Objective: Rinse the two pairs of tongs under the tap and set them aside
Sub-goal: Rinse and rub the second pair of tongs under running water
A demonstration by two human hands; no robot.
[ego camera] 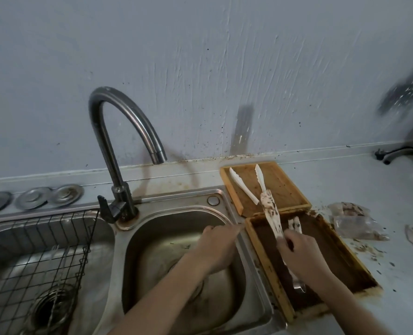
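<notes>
Rightward of the left hand's (216, 247) loosely curled, empty fingers (227, 229) lies the soil-filled tray (261, 250). Above it the right hand (302, 250) grips the dirty tongs (272, 217); beyond those fingertips (288, 238), clean tongs (243, 186) rest in a second tray (282, 187).

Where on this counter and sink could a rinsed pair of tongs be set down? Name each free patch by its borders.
Bare counter lies behind the far tray toward the wall, right to the black cable. The right basin is mostly bare beside the left hand. Crowded: the near tray under the right hand holding dirty tongs, and the bags beside it.
</notes>
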